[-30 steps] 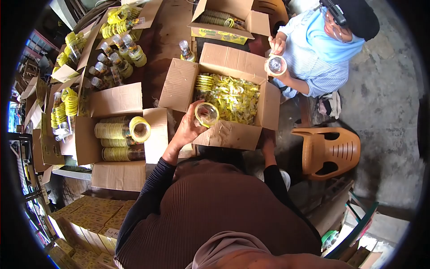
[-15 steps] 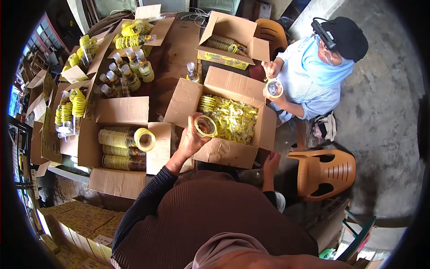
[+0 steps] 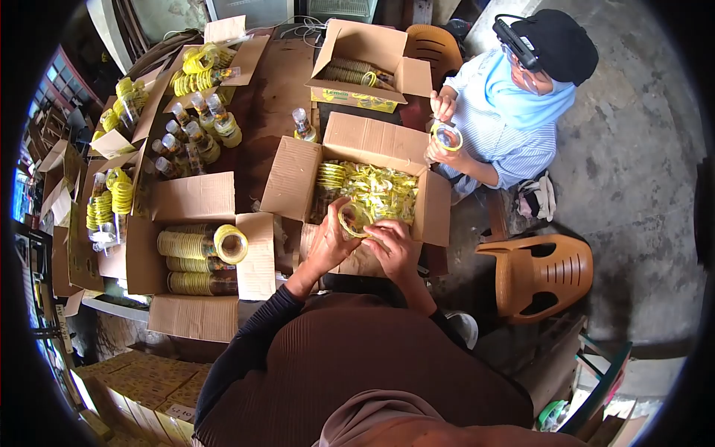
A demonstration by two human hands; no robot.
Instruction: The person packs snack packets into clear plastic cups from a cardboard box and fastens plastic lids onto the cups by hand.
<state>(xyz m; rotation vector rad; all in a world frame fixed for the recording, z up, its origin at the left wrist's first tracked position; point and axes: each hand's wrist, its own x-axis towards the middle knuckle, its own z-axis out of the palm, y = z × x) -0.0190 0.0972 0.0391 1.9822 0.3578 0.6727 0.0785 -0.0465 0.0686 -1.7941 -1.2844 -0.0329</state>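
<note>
My left hand (image 3: 328, 244) is wrapped round a clear plastic cup (image 3: 353, 217) with a yellow rim, its mouth facing up. At the cup's right side is my right hand (image 3: 395, 249), fingers pinched at the rim; whatever is between them is too small to make out. Both hands are over the near edge of an open cardboard box (image 3: 376, 141). Inside that box lie many yellow and clear wrapped pieces (image 3: 383, 192), with a stack of yellow-rimmed cups (image 3: 330, 176) at its left.
Another open box (image 3: 192, 195) at left holds rows of stacked cups. Bottles (image 3: 199, 138) stand behind it. A co-worker (image 3: 506, 112) at upper right holds a cup. An orange chair (image 3: 540, 276) is at right; another box (image 3: 365, 45) is at the back.
My right hand has come up from beside the box to the cup's rim. My left hand still holds the cup. The camera view has shifted somewhat.
</note>
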